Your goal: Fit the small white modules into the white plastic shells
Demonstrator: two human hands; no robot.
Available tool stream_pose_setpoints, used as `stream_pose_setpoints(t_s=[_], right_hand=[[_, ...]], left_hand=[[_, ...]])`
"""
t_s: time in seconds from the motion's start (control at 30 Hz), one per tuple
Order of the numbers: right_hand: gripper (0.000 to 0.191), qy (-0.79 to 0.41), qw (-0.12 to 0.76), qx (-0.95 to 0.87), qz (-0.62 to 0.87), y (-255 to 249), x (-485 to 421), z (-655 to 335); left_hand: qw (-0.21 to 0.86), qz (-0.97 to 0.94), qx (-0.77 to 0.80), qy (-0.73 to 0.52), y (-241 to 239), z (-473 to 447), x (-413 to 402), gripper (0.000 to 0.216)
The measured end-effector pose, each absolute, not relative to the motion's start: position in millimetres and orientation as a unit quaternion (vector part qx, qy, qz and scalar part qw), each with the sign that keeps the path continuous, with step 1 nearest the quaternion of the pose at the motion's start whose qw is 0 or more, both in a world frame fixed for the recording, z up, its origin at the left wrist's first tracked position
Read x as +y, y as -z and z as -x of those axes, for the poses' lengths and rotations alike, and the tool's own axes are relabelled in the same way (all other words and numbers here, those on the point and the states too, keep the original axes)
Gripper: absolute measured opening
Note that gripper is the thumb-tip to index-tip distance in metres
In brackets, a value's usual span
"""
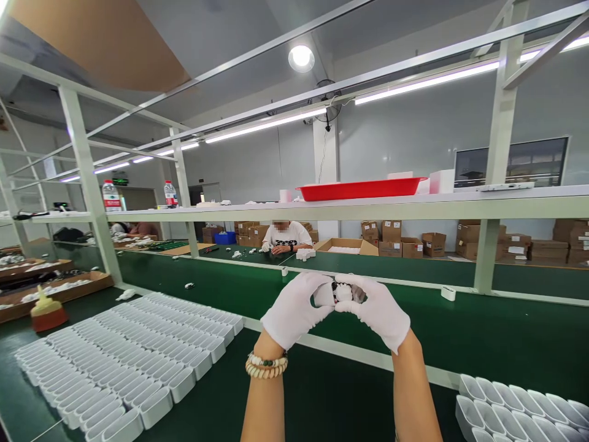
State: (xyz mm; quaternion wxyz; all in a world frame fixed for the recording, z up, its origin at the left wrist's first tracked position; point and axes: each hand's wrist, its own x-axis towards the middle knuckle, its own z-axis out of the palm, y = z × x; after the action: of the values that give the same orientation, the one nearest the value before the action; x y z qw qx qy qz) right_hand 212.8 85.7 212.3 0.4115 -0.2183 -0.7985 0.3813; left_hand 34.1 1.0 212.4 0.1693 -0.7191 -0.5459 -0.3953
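In front of me, above the green table, both gloved hands hold a small white-and-black part between them. My left hand, in a white glove, closes its thumb and fingers on the left side. My right hand, also gloved, pinches the right side. The fingers cover part of the piece, so its exact kind does not show. To the left, white oval open-topped housings stand in tight rows. More such white housings are lined up at the lower right.
A shelf spans the bench and carries a red tray and bottles. One small white piece lies by the right post. A squeeze bottle stands at far left. Across the bench sits another person; cartons are stacked behind.
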Motion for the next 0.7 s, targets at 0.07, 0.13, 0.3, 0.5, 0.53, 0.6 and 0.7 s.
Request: stream_pose_setpoints(t_s=[0.07,0.13,0.3,0.5,0.53,0.6,0.7], right_hand=[[0.052,-0.389,0.411,-0.795,0.218,-213.5,84.5,-213.3],[0.055,-0.403,0.415,-0.788,0.210,-214.5,83.1,-213.9],[0.053,-0.462,0.423,-0.764,0.154,-213.9,80.1,-214.7],[0.058,-0.480,0.400,-0.767,0.144,-217.0,75.6,-220.1],[0.057,-0.478,0.390,-0.773,0.148,-218.5,74.3,-221.7],[0.056,-0.472,0.374,-0.782,0.159,-221.7,71.5,-225.0],[0.058,-0.459,0.359,-0.795,0.172,-226.0,67.6,-229.7]], left_hand=[[0.150,0.718,-0.549,0.401,-212.4,-33.8,-0.8,0.037],[0.129,0.717,-0.551,0.407,-213.0,-33.8,-3.5,0.038],[0.091,0.720,-0.545,0.420,-214.7,-34.7,-11.2,0.040],[0.088,0.734,-0.520,0.429,-214.9,-35.8,-15.5,0.041],[0.088,0.735,-0.516,0.431,-214.9,-36.2,-15.9,0.041],[0.089,0.736,-0.512,0.434,-215.1,-37.5,-17.1,0.041],[0.090,0.737,-0.509,0.434,-215.9,-39.5,-19.4,0.041]])
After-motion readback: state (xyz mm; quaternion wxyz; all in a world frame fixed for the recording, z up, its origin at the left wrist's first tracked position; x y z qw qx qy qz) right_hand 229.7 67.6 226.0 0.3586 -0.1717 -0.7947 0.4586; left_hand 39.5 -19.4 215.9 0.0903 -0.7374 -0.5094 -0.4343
